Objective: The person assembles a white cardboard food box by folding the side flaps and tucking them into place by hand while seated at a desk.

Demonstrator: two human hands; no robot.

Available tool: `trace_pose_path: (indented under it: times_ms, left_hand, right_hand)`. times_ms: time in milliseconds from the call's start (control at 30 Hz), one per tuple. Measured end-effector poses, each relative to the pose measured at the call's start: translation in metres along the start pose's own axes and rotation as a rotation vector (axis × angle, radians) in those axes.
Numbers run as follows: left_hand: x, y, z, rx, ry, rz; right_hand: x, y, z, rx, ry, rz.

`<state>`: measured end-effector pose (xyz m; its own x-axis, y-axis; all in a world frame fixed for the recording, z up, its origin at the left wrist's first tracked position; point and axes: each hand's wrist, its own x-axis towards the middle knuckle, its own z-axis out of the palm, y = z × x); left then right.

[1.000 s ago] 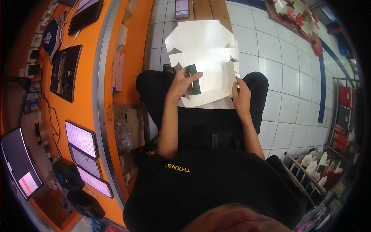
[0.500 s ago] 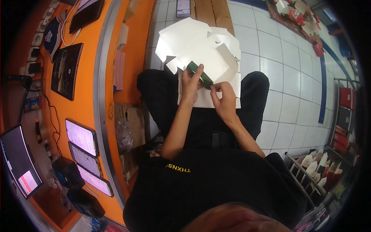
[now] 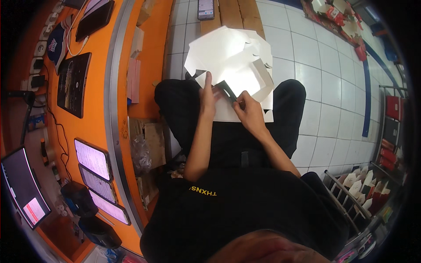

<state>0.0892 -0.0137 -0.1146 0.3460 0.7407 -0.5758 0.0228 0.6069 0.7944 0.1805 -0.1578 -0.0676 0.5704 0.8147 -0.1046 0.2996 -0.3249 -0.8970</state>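
1. Left hand (image 3: 209,97): grip spread, thumb raised apart from the fingers, which blur slightly beside the flap. Whether a fingertip touches the card, cannot tell.
2. Right hand (image 3: 250,107): grip pinching the near end of the dark green flap (image 3: 227,89), thumb and fingers closed over it.
3. White die-cut carton blank (image 3: 215,50): lies on a second white blank (image 3: 227,115), askew to it, toward that blank's far edge. The second blank's near edge and near right corner show bare. Both sit over the lap, reaching the near end of the wooden table (image 3: 241,15).
4. Green flap: on the carton blank's near side, between the hands, seen as a narrow curved strip, standing up from the white face.
5. Change: half a second ago the left thumb lay across the green flap; now it is off, with the hand shifted a little left. Right hand remains at the flap's near end.
6. Reading: the fold in hand now seems to rest on the right pinch alone; crease sharpness cannot be told.
7. Nearby: phone (image 3: 206,8) by the wooden table's left edge, screen lit.
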Motion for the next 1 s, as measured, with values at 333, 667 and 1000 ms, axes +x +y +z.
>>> trace_pose_path:
  times_ms: [333,667,1000]
  left_hand:
    - [-0.008,0.016,-0.017,0.621,0.174,0.377]
    - [-0.02,-0.037,-0.002,0.153,0.152,0.301]
    - [-0.024,-0.024,-0.007,0.564,0.296,0.451]
  right_hand:
    - [0.018,0.023,0.032,-0.116,-0.154,0.066]
    - [0.033,0.028,0.049,-0.065,-0.078,0.076]
    - [0.083,0.059,-0.045,-0.47,0.656,-0.144]
